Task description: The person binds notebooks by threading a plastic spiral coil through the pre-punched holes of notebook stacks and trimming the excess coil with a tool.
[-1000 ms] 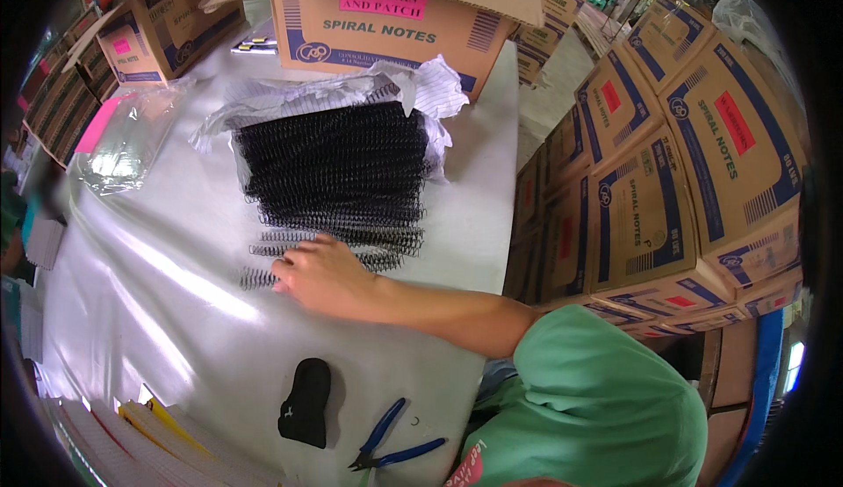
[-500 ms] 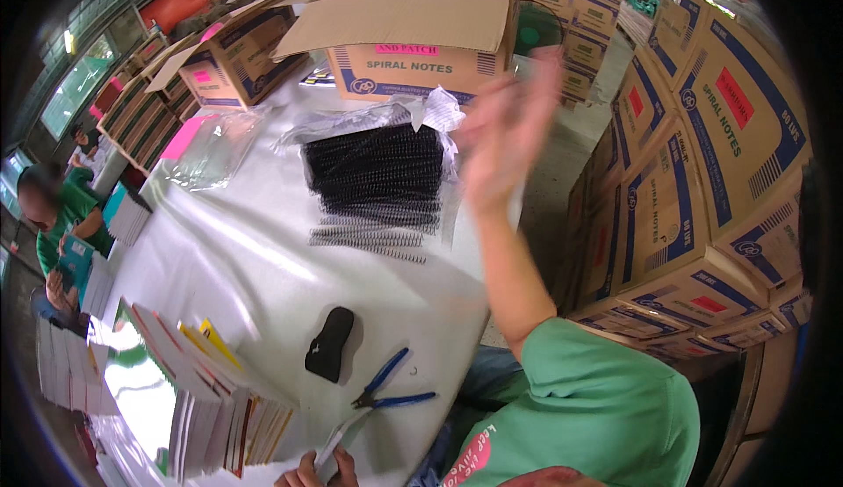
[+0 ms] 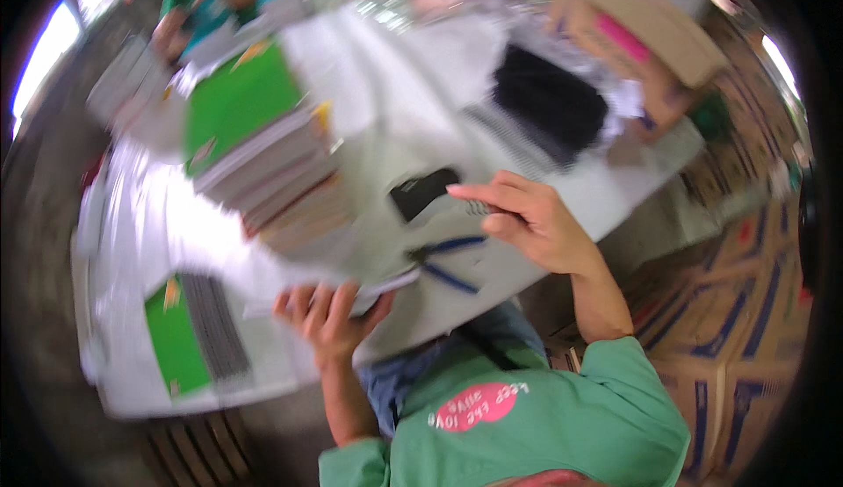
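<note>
My left hand [image 3: 327, 318] grips a thin white notebook [image 3: 391, 287] at the table's near edge, seen almost edge-on. To its right, my right hand [image 3: 540, 223] is pinched around what looks like a dark spiral binding coil [image 3: 477, 208], blurred and mostly covered by the fingers. Between the hands lie cutting pliers [image 3: 452, 277] with blue handles, jaws toward the notebook. A black rounded object [image 3: 425, 194], its kind unclear, rests just beyond them. Past my right hand, a pile of black spiral coils [image 3: 549, 105] sits on crumpled white wrapping.
A tall stack of notebooks with a green cover [image 3: 243, 105] stands left of centre. Nearer left lies a green notebook [image 3: 180, 333] beside a row of coils [image 3: 218, 327]. An open carton [image 3: 628, 43] stands at the far right, more cartons [image 3: 738, 338] below. A co-worker [image 3: 211, 0] sits across the table.
My view has swung left and tilted. My right hand has come back from beyond the coil pile to near the notebook, with a coil apparently in it. My left hand still holds the notebook.
</note>
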A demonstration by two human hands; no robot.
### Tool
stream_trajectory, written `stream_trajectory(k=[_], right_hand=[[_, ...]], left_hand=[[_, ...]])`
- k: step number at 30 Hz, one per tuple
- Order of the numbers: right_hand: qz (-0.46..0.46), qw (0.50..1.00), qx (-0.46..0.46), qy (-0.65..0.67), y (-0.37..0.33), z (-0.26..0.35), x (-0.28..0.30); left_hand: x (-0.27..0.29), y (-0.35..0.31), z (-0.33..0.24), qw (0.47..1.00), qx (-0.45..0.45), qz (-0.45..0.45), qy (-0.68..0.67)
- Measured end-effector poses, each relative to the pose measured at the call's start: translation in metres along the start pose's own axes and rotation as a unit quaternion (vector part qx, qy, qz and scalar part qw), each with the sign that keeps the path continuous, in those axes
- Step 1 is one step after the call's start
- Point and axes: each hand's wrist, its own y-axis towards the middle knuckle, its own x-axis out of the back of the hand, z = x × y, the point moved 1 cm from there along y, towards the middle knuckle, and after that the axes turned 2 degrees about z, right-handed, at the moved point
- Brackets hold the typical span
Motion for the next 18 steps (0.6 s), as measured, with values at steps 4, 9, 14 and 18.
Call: stream_trajectory(k=[4,9,14,18], right_hand=[[0.079,0.996,0.002,0.046,0.005,0.004,-0.03],[0.053,0.997,0.042,0.041,0.016,0.0,-0.043],[0.036,0.996,0.084,-0.014,0.019,-0.002,-0.053],[0.039,0.989,0.139,-0.031,0.019,-0.006,-0.06]], left_hand=[[0.007,0.006,-0.006,0.999,0.026,-0.02,0.003],[0.006,0.006,-0.011,0.999,0.049,-0.021,0.008],[0.001,0.011,-0.012,0.997,0.058,-0.039,0.013],[0.0,0.01,-0.011,0.998,0.058,-0.038,0.004]])
